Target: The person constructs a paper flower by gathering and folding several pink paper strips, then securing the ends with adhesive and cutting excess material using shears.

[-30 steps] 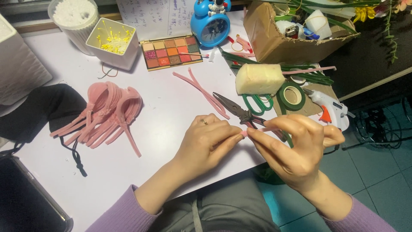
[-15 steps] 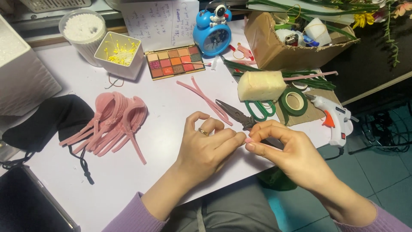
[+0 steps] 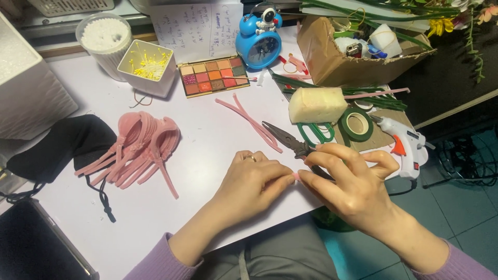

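My left hand (image 3: 254,184) and my right hand (image 3: 347,184) meet at the table's near edge, fingertips pinching a small pink piece (image 3: 296,176) between them. Only its tip shows. A ring sits on a left finger. Right behind my right hand lie pliers (image 3: 284,138) with green handles. Two loose pink pipe cleaners (image 3: 249,120) lie crossed on the white table (image 3: 207,135) beyond my hands. A pile of bent pink pipe-cleaner petals (image 3: 140,148) rests at the left.
A white glue gun (image 3: 407,142), green floral tape (image 3: 357,123), a foam block (image 3: 316,103) and a cardboard box (image 3: 342,57) of supplies stand at the right. At the back are a blue clock (image 3: 259,44), an eyeshadow palette (image 3: 212,75), a yellow stamen box (image 3: 146,67), a white tub (image 3: 104,39). Black pouch (image 3: 62,145) at the left.
Both hands have dropped slightly toward the table edge and my right hand's fingers have spread. The view has shifted, with the table's things sitting a little lower in frame.
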